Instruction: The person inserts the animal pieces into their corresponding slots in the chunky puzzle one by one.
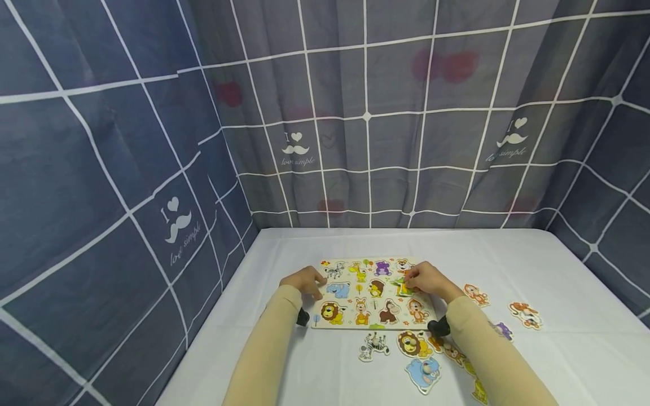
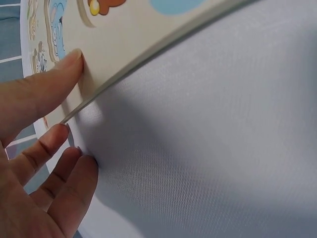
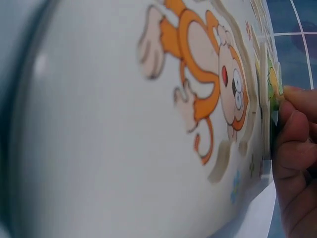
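Note:
My right hand pinches a green crocodile puzzle piece between thumb and fingertips, at the right of the wooden animal puzzle board. In the right wrist view the piece stands slightly proud of the board's surface; whether it sits over its own recess I cannot tell. My left hand is at the board's left edge. There the thumb rests on the top face, and the index finger meets the edge, while the other fingers stay off the board, loosely bent.
Loose pieces lie near the board: a zebra, a lion and a blue elephant in front, a monkey and a brown-and-white animal at right. Several more are partly behind the right sleeve. A checked curtain encloses the white table.

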Action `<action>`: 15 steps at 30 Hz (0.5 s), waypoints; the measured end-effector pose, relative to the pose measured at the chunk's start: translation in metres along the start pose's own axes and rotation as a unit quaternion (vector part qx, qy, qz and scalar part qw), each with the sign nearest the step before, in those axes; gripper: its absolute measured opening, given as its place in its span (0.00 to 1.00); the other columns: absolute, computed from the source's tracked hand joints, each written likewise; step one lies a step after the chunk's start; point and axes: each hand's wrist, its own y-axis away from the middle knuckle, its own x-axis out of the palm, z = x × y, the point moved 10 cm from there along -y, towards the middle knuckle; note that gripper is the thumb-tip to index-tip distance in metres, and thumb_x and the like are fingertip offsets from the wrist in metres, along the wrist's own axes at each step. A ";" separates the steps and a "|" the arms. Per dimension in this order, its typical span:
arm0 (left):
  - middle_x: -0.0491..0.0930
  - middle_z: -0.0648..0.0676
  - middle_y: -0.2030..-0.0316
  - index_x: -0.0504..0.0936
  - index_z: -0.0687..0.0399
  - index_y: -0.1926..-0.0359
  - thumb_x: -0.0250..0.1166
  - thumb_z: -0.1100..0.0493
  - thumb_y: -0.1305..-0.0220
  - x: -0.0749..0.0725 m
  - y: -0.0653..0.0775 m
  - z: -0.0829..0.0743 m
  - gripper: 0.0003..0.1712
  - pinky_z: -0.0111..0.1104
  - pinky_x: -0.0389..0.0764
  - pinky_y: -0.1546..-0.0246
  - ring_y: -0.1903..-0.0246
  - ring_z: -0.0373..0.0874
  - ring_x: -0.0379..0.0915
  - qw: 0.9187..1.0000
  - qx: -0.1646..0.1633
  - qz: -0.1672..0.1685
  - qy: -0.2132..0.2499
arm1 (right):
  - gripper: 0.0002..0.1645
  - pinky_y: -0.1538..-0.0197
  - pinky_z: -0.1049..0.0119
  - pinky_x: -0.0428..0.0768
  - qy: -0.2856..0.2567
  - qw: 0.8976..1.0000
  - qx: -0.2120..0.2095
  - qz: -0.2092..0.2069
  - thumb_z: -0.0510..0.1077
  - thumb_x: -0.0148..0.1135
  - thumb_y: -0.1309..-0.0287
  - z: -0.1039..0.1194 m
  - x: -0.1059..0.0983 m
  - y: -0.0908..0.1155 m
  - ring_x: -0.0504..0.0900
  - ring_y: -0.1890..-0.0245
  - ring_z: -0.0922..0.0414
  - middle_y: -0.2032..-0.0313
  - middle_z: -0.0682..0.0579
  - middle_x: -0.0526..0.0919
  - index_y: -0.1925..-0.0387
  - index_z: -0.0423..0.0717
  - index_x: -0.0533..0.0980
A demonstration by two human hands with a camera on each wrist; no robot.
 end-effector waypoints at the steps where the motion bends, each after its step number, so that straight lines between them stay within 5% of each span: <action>1: 0.76 0.54 0.35 0.82 0.43 0.39 0.79 0.56 0.49 0.000 -0.001 0.000 0.33 0.48 0.73 0.35 0.41 0.50 0.73 1.000 0.001 0.000 0.001 | 0.06 0.75 0.68 0.71 0.000 1.000 0.000 0.002 0.32 0.62 0.39 0.001 0.001 0.000 0.69 0.80 0.60 0.80 0.53 0.76 0.67 0.31 0.82; 15: 0.75 0.54 0.35 0.82 0.44 0.40 0.79 0.58 0.50 0.001 -0.002 0.000 0.33 0.49 0.71 0.34 0.36 0.53 0.71 1.000 0.003 0.000 0.012 | 0.06 0.76 0.70 0.69 0.025 1.000 -0.004 0.003 0.33 0.62 0.39 0.005 0.007 -0.003 0.67 0.82 0.62 0.82 0.54 0.74 0.68 0.34 0.83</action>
